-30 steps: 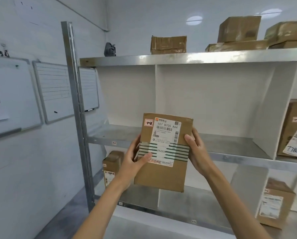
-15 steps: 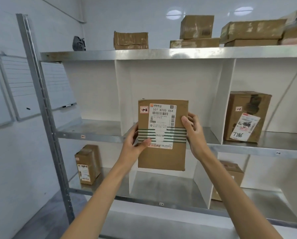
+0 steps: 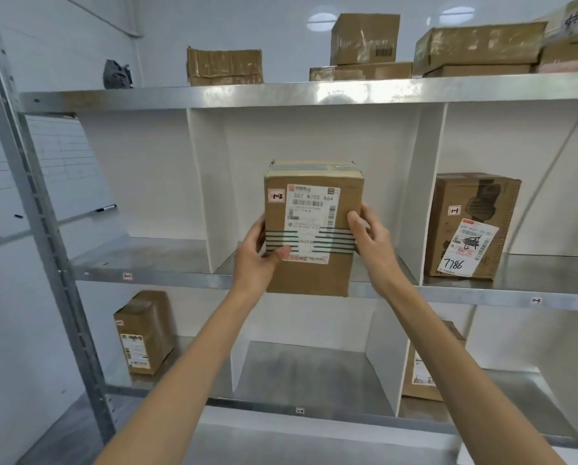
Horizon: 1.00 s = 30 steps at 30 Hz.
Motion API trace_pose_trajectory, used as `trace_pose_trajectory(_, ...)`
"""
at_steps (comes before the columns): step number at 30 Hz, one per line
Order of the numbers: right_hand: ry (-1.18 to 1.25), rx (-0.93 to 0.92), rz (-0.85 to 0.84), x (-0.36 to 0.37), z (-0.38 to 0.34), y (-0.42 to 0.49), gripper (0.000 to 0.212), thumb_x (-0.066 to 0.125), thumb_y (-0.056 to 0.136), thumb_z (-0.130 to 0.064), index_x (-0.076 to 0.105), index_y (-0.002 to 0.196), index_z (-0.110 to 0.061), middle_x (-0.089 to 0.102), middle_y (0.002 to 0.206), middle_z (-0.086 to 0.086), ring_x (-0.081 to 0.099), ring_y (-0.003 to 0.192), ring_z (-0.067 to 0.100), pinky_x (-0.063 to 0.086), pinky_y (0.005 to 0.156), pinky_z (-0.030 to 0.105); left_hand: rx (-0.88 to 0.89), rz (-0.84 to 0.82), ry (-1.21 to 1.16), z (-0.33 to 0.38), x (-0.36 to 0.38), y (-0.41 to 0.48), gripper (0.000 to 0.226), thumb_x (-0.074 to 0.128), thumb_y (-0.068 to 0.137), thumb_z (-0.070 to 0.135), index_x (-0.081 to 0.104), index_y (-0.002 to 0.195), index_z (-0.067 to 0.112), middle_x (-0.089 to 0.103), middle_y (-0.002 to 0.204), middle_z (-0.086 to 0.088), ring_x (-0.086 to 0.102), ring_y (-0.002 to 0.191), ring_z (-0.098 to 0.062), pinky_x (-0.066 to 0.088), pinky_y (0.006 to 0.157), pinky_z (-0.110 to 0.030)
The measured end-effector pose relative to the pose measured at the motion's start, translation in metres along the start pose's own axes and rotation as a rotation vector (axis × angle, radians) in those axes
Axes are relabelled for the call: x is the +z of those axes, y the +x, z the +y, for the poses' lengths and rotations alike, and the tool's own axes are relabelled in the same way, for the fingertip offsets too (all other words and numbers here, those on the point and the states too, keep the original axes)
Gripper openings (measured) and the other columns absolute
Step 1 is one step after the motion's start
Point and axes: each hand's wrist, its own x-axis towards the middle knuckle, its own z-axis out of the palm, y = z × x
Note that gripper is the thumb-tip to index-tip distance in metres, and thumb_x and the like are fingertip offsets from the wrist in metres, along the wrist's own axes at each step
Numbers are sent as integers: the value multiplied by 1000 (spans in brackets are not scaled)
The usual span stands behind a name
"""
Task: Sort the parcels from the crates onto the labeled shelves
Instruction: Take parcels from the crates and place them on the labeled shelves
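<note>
I hold a brown cardboard parcel (image 3: 311, 273) upright in front of the middle shelf (image 3: 166, 278). It carries a white shipping label, green stripes and a small tag reading 1-2. My left hand (image 3: 255, 263) grips its left edge with the thumb across the front. My right hand (image 3: 371, 243) grips its right edge. The parcel's bottom edge hangs at the shelf's front lip, before the centre compartment between two white dividers.
A parcel marked 7786 (image 3: 468, 226) stands in the compartment to the right. More parcels sit on the lower shelf at the left (image 3: 145, 332) and the right (image 3: 418, 374). Several boxes (image 3: 225, 67) lie on the top shelf. A steel upright (image 3: 45, 236) and whiteboards flank the left.
The view has swung right and closer to the shelves. Both hands have carried the parcel forward and up to the front of the centre compartment; its top face now shows.
</note>
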Motion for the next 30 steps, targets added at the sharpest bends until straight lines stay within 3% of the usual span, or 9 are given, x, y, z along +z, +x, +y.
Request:
trace_pose_trajectory(6,-88,-56,-27,33,26,46,64,57,92,-36,25,147,-31,48,141,-7,54,121,15,50,99,39,-13,1,110,-29,-9,59,62,63,81,-8,47,133,23,63,114,8,59,107,-10,47,96,-25)
trace_pose_trajectory(11,-152,-29,-29,62,53,80,68,57,93,-23,20,150,-28,46,142,-3,52,118,11,46,102,32,-131,55,139,-68,-17,91,51,58,86,-5,47,131,16,61,115,4,57,111,-16,45,100,-32)
trace_pose_trajectory(17,-162,5,-35,81,102,91,76,63,89,-31,19,150,-30,43,144,-2,48,126,16,46,103,42,-150,27,193,-103,-28,107,44,57,88,0,48,127,18,61,112,8,56,103,-10,45,83,-16)
trace_pose_trajectory(23,-231,-57,-3,100,123,102,81,64,89,-19,13,152,-26,39,141,-9,41,131,13,41,107,43,-133,-20,210,-125,-40,121,41,56,90,3,45,126,18,59,111,9,54,94,6,41,69,2)
trace_pose_trajectory(30,-281,-69,23,114,129,118,74,63,89,-23,15,141,-43,35,125,-35,42,124,2,44,105,43,-157,15,229,-139,-40,138,45,55,91,4,43,133,17,57,118,7,51,107,-6,44,67,0)
